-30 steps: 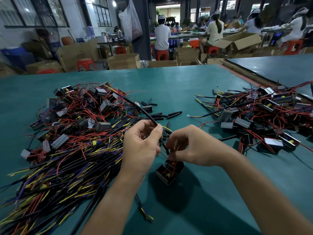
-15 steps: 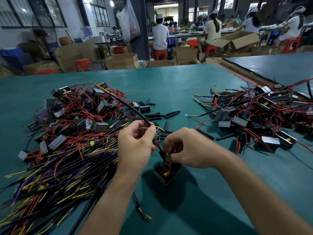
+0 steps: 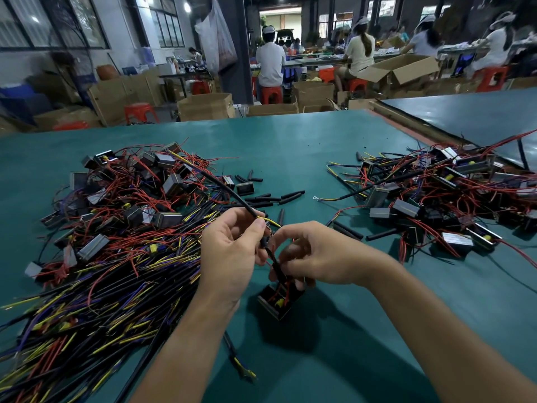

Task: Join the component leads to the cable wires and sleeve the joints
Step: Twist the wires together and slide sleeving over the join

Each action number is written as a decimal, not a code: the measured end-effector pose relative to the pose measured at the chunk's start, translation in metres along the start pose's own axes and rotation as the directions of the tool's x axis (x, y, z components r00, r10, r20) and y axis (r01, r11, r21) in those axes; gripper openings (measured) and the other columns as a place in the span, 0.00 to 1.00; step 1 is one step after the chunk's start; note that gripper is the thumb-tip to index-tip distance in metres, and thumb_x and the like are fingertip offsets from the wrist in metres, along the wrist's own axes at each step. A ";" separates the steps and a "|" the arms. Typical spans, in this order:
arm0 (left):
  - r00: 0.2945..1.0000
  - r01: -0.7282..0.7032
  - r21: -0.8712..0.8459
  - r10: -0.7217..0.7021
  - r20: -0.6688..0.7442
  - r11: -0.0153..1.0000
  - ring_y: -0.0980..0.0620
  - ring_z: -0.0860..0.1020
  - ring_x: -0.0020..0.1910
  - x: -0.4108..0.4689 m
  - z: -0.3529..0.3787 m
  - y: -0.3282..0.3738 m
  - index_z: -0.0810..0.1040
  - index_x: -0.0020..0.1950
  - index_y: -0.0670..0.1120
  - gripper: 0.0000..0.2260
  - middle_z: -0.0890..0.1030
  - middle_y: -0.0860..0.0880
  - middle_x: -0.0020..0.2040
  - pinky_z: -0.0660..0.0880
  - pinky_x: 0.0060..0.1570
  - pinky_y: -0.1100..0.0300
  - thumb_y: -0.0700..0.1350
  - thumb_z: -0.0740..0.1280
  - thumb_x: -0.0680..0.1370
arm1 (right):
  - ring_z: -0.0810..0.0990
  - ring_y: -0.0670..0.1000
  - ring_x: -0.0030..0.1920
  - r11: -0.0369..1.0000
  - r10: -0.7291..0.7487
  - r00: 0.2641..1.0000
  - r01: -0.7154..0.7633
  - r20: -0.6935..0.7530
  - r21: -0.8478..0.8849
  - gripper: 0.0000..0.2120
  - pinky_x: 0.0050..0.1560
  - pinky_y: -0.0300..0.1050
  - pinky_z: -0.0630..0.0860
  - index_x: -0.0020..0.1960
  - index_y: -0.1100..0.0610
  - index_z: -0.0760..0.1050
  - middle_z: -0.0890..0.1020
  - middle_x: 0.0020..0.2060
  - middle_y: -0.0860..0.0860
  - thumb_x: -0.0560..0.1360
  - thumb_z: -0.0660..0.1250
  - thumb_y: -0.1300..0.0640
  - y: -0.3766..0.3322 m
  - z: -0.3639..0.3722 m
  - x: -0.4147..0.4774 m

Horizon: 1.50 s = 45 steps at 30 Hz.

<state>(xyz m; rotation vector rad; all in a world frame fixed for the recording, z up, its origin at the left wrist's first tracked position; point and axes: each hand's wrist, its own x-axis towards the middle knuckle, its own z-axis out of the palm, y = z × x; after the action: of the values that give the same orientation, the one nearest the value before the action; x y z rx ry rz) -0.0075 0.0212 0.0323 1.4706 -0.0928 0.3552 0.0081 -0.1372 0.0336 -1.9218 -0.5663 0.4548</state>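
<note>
Over the middle of the bench (image 3: 290, 146), nearer its front edge, the left hand (image 3: 232, 251) grips a black cable (image 3: 226, 187) between thumb and curled fingers. A yellow wire (image 3: 271, 223) pokes out past the thumb. The right hand (image 3: 316, 257) has its fingers curled and appears to pinch a black sleeve (image 3: 274, 261) running down between both hands, though its fingertips are partly hidden. Below them is the component (image 3: 280, 301), black with red leads, on or just above the bench. A pile of cables and components (image 3: 116, 242) covers the left side. A second pile (image 3: 450, 199) lies by the right edge, with loose sleeve pieces (image 3: 279, 196) between them.
</note>
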 end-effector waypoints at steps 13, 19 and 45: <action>0.999 -0.038 0.047 0.040 -0.034 0.998 0.54 0.70 0.21 0.002 -0.001 -0.004 0.79 0.41 0.42 0.06 0.78 0.51 0.27 0.69 0.22 0.63 0.35 0.67 0.77 | 0.76 0.47 0.26 0.991 -0.038 0.986 0.058 -0.160 0.120 0.11 0.25 0.37 0.73 0.49 0.58 0.79 0.81 0.33 0.48 0.72 0.72 0.71 -0.001 -0.005 0.003; 0.997 -0.060 0.053 0.063 -0.051 0.997 0.54 0.70 0.21 0.003 -0.002 -0.004 0.79 0.39 0.43 0.07 0.79 0.47 0.29 0.69 0.23 0.64 0.35 0.67 0.77 | 0.74 0.47 0.27 0.973 -0.075 0.967 0.125 -0.245 0.195 0.11 0.28 0.38 0.73 0.48 0.60 0.79 0.80 0.31 0.48 0.69 0.74 0.71 -0.006 -0.003 0.003; 0.991 -0.130 0.093 0.130 0.013 0.987 0.54 0.71 0.22 -0.001 -0.001 -0.002 0.81 0.39 0.41 0.07 0.81 0.47 0.31 0.69 0.25 0.64 0.35 0.68 0.76 | 0.80 0.55 0.32 0.952 -0.038 0.913 0.156 -0.406 0.263 0.15 0.36 0.42 0.80 0.44 0.60 0.71 0.80 0.33 0.56 0.68 0.75 0.71 -0.019 -0.002 -0.002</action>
<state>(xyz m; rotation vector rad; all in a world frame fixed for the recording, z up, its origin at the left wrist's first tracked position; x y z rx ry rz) -0.0079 0.0221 0.0302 1.5629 -0.1799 0.4660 0.0041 -0.1333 0.0519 -1.6306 -0.3058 0.0672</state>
